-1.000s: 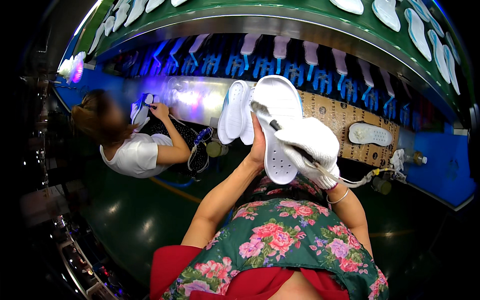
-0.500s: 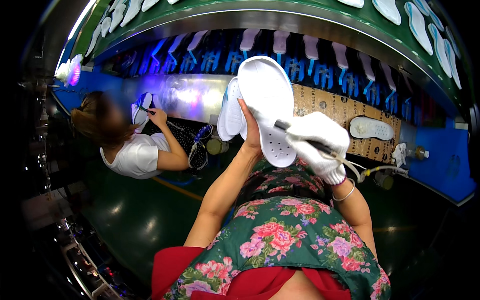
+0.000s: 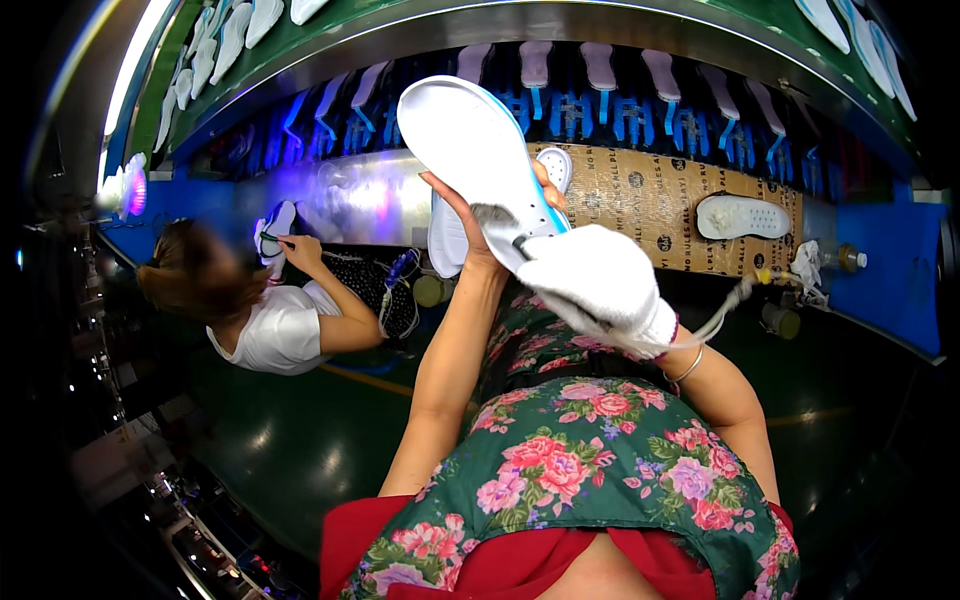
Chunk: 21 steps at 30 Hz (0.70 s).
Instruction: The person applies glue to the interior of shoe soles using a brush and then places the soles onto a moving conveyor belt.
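Note:
My left hand (image 3: 468,222) is closed round a white shoe sole (image 3: 465,125) with a blue side edge, its thumb on the left and fingertips on the right. The sole is raised and leans up to the left. In a white knitted glove, my right hand (image 3: 600,285) grips a brush (image 3: 495,220), whose pale bristles lie over the sole's nearer part. A pale hose (image 3: 725,310) trails from this hand to the right. Behind my left wrist, another white sole (image 3: 447,240) is partly hidden. The perforated end of a sole (image 3: 556,168) shows just beyond my left fingertips.
Cardboard (image 3: 640,215) covers part of the bench, with a white perforated sole (image 3: 742,217) on it. Lilac soles (image 3: 600,68) hang on blue racks. A green conveyor (image 3: 700,12) carries more soles. At left, a co-worker (image 3: 275,320) brushes a sole.
The held sole has moved left and up and is now tilted. My gloved hand has shifted left with the brush, bringing its bristles over the sole. The co-worker's hand has moved slightly.

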{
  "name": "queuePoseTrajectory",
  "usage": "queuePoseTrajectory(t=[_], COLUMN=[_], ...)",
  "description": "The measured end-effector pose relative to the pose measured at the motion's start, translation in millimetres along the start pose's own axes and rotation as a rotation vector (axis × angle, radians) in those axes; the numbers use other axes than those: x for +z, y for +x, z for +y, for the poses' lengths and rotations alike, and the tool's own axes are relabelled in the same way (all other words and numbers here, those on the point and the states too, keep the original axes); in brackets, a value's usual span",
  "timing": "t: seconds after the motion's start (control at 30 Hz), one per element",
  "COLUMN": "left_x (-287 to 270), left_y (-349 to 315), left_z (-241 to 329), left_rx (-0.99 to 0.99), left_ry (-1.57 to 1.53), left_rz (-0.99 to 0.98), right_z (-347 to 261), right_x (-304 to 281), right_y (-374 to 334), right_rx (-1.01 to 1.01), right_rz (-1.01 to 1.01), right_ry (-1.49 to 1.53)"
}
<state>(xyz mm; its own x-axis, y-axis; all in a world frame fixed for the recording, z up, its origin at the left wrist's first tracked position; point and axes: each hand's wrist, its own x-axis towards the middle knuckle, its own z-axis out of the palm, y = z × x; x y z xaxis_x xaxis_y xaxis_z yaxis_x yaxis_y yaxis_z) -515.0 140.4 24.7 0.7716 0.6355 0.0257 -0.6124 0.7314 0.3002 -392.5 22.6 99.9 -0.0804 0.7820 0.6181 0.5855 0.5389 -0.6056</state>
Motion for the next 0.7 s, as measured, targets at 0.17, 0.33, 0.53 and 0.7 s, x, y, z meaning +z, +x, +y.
queuePoseTrajectory(t=[0.17, 0.33, 0.53, 0.7], left_x=[-8, -11, -8, -9], left_y=[3, 11, 14, 16], left_z=[6, 11, 25, 33], left_rx=[0.055, 0.017, -0.040, -0.146], left_ry=[-0.170, -0.048, 0.025, 0.119], left_rz=[0.009, 0.041, -0.016, -0.041], right_z=[-1, -3, -4, -7], right_x=[-8, 3, -7, 10], right_y=[4, -8, 1, -14], right_rx=[0.199, 0.053, 0.213, 0.011], right_rz=[0.054, -0.040, 0.001, -0.072], right_ry=[0.218, 0.059, 0.228, 0.009])
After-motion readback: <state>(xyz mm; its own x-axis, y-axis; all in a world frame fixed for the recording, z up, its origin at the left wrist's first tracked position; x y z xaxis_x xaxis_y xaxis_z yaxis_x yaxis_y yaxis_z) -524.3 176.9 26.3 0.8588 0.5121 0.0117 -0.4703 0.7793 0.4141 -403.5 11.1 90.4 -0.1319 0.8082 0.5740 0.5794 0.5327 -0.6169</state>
